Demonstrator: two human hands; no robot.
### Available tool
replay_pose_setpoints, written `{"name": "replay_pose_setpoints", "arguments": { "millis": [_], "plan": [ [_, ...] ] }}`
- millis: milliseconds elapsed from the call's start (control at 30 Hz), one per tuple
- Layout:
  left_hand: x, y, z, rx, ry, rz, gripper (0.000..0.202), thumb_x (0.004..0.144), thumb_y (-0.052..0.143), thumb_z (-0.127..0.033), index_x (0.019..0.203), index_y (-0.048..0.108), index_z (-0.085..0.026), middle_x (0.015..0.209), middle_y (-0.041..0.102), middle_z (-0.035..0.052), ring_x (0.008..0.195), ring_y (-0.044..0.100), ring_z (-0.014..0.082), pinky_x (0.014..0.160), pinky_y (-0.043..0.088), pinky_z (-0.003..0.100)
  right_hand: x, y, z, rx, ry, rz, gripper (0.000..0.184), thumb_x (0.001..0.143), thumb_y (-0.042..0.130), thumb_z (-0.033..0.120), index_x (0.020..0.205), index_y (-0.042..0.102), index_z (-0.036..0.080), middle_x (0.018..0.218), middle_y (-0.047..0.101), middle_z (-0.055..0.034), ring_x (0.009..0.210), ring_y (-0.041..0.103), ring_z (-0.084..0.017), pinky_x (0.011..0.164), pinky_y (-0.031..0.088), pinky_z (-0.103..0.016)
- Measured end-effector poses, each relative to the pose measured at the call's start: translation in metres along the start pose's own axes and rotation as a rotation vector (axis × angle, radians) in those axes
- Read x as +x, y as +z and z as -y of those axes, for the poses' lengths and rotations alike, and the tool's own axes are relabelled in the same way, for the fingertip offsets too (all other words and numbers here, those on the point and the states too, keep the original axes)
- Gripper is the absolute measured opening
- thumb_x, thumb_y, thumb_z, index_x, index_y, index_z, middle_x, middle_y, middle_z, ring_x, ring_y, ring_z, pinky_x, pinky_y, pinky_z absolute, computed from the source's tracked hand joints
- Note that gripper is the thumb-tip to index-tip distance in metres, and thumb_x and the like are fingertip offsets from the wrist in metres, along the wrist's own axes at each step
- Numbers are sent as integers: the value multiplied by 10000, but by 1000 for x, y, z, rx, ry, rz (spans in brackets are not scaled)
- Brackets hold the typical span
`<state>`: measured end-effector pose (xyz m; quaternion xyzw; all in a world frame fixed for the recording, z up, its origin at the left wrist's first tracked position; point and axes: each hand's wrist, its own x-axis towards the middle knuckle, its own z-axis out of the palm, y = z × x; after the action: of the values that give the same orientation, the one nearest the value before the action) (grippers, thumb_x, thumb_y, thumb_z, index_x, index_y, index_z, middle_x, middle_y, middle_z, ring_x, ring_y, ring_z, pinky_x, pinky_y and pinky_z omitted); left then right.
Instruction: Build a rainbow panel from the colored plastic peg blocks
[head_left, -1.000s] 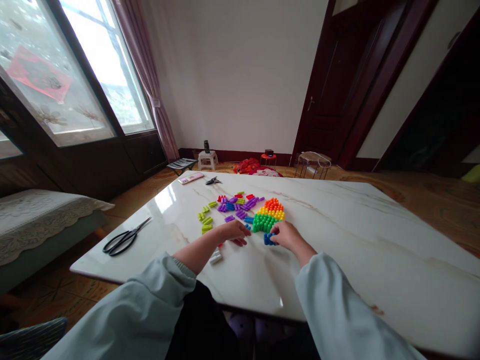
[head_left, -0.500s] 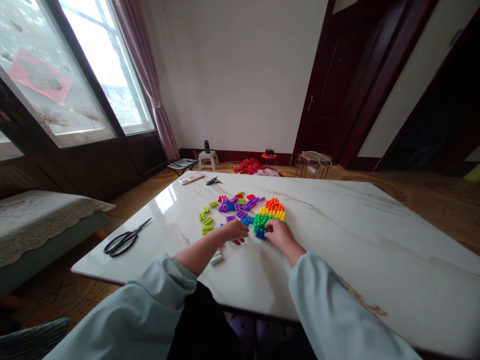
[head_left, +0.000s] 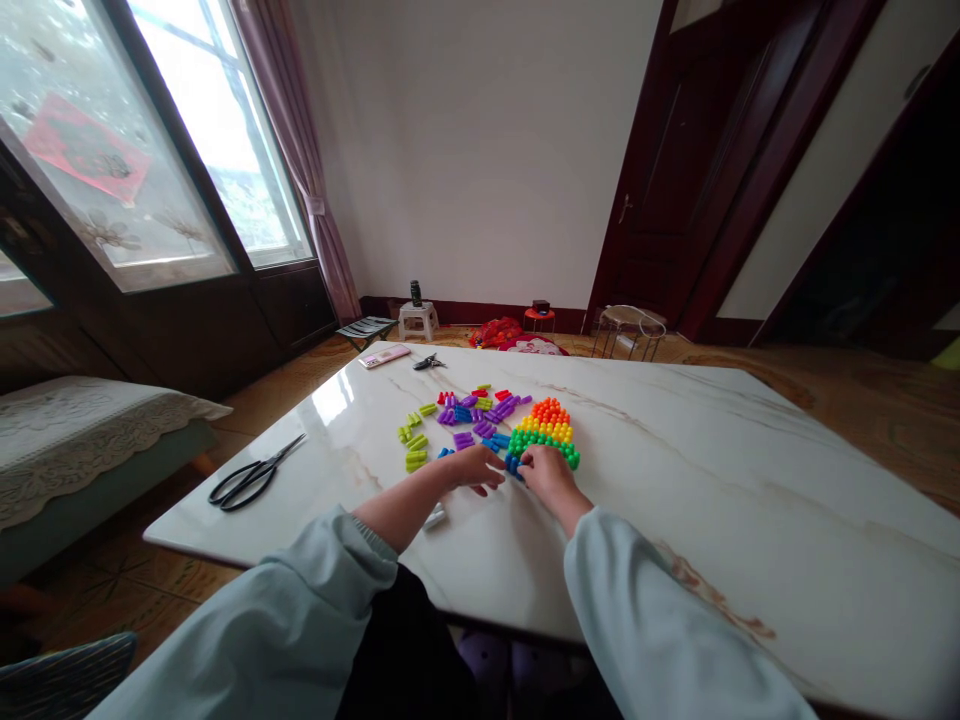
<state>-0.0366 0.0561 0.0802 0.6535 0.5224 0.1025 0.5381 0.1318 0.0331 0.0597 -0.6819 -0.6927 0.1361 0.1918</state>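
Note:
A block of joined plastic pegs [head_left: 545,428] lies on the white marble table [head_left: 675,470], with orange pegs at the far end, then yellow, then green, and blue pegs [head_left: 512,464] at its near edge. My right hand [head_left: 546,474] is at that near edge, fingers curled on the blue pegs. My left hand [head_left: 474,466] lies just left of it, fingers bent, touching the table beside loose blue pegs; what it holds is hidden. Loose purple, lime, red and blue pegs [head_left: 465,415] are scattered to the left of the block.
Black scissors [head_left: 251,480] lie near the table's left edge. A pink phone [head_left: 382,356] and a small dark tool [head_left: 427,362] sit at the far left corner. A white piece [head_left: 433,516] lies under my left wrist. Stools stand on the floor beyond; a bed is at left.
My right hand has moved left and forward, bringing the blue pegs against the green edge of the block. My left hand has shifted slightly forward.

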Motion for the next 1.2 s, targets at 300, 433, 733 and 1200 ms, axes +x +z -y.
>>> {"name": "replay_pose_setpoints", "arguments": {
  "millis": [300, 433, 733, 1200],
  "plan": [
    [10, 1, 9, 23, 14, 14, 428, 763, 663, -131, 1190, 632, -140, 872, 710, 65, 853, 684, 185, 602, 582, 223, 6, 4, 1, -48, -8, -42, 118, 797, 627, 237, 842, 724, 186, 880, 738, -77, 854, 669, -187, 672, 416, -230],
    [10, 1, 10, 26, 21, 25, 432, 762, 660, -141, 1193, 631, -145, 832, 710, 56, 850, 686, 187, 602, 578, 223, 6, 5, 1, -95, 12, -41, 138, 810, 616, 251, 876, 722, 191, 908, 736, -88, 877, 666, -196, 673, 415, -235],
    [9, -15, 8, 180, 118, -181, 308, 811, 564, -144, 1100, 671, -130, 953, 719, 86, 835, 698, 190, 673, 566, 266, 2, -15, 3, -63, 46, -76, 135, 797, 629, 307, 831, 716, 209, 857, 735, -53, 820, 659, -179, 619, 396, -235],
    [48, -11, 15, 941, 356, -309, 889, 695, 527, -23, 1501, 205, -216, 1369, 534, 89, 1350, 324, 293, 1059, 336, 428, -12, -45, 15, 130, 27, -114, 108, 797, 608, 282, 809, 708, 242, 809, 730, -2, 703, 649, -137, 617, 418, -211]
  ]
}}
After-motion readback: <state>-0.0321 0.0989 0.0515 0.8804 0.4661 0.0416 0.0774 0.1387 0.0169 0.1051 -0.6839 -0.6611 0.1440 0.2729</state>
